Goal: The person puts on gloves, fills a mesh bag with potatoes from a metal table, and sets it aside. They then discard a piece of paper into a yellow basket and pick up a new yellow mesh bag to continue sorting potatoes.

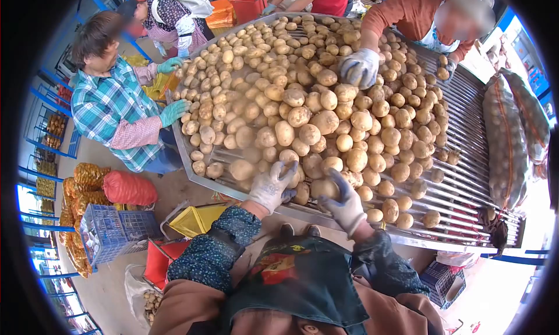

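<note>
A large heap of potatoes [324,122] lies on a slatted metal sorting table [466,177] in front of me. My left hand [269,187], in a pale glove with dark fingertips, is at the near edge, its fingers apart against the potatoes there. To its right, my right hand [346,204], gloved alike, has thumb and fingers around a potato [324,188] at the edge of the heap. Parts of the fingers on both hands are hidden from view.
Across the table, a co-worker's gloved hand [360,68] rests on the heap. Green-gloved hands [174,112] belong to a person at left. Filled mesh sacks [505,140] lie at the table's right end. Blue crates [108,233] and a red sack [129,187] stand at lower left.
</note>
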Action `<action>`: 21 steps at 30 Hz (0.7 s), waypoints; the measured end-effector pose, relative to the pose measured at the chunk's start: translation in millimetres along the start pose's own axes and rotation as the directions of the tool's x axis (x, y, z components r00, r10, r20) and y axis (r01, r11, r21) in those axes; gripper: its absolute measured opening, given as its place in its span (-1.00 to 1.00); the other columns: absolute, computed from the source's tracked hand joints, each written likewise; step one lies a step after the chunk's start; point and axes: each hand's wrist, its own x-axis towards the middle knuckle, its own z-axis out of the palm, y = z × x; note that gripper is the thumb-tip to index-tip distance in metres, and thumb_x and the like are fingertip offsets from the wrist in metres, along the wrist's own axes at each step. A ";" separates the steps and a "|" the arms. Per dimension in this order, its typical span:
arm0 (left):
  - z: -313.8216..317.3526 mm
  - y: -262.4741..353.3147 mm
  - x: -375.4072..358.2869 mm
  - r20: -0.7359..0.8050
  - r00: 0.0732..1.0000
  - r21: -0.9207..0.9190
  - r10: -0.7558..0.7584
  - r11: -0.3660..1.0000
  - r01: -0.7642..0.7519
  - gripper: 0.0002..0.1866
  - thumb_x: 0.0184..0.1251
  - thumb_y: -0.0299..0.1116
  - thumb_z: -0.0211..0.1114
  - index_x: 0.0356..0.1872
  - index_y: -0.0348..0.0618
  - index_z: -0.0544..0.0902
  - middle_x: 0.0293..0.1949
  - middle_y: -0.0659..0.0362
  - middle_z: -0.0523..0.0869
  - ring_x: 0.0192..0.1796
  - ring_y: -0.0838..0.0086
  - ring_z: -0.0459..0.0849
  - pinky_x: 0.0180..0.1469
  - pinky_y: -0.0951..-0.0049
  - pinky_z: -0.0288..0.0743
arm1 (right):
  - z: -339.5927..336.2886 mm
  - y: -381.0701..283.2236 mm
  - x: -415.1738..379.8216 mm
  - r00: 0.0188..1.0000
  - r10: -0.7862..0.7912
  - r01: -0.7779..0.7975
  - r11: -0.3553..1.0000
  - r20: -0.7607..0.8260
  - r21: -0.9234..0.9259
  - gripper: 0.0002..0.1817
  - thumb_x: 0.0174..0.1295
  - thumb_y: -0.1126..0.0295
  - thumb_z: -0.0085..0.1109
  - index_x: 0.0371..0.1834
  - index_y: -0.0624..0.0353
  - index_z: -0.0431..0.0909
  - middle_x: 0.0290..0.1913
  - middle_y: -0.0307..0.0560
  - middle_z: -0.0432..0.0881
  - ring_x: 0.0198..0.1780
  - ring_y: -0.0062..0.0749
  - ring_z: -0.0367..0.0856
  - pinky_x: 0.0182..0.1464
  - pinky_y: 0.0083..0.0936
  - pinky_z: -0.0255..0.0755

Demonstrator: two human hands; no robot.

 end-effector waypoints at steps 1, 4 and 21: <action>3.3 -2.8 1.9 -0.002 1.000 -0.012 0.005 1.000 -0.005 -0.11 0.06 -0.03 0.48 0.50 0.14 0.35 0.14 0.04 0.48 -0.07 0.20 0.67 -0.21 0.18 0.62 | -16.9 -13.8 -9.9 0.965 0.254 -0.262 0.912 0.066 0.315 -0.41 0.38 0.38 0.16 0.48 0.13 0.31 0.27 -0.01 0.49 0.24 -0.24 0.53 0.21 -0.30 0.56; 12.1 -7.7 7.1 0.093 0.996 0.015 0.018 1.000 -0.020 -0.18 0.12 -0.03 0.43 0.48 0.17 0.39 0.02 0.06 0.48 -0.21 0.21 0.66 -0.29 0.19 0.62 | -47.5 -18.5 -33.7 0.870 0.459 -0.446 0.580 0.178 0.682 -0.46 0.42 0.35 0.10 0.45 0.20 0.32 0.23 0.00 0.51 0.14 -0.27 0.59 0.16 -0.31 0.59; 15.7 -41.5 -6.5 -0.018 0.961 -0.972 -0.274 0.229 0.048 -0.29 0.36 -0.03 0.39 0.45 -0.02 0.39 0.14 0.06 0.51 -0.02 0.26 0.68 0.01 0.32 0.65 | 62.7 -11.8 31.8 0.856 0.424 -0.492 0.842 0.296 0.220 -0.22 0.29 0.34 0.24 0.57 0.25 0.17 0.06 0.03 0.70 0.01 -0.34 0.68 0.00 -0.46 0.60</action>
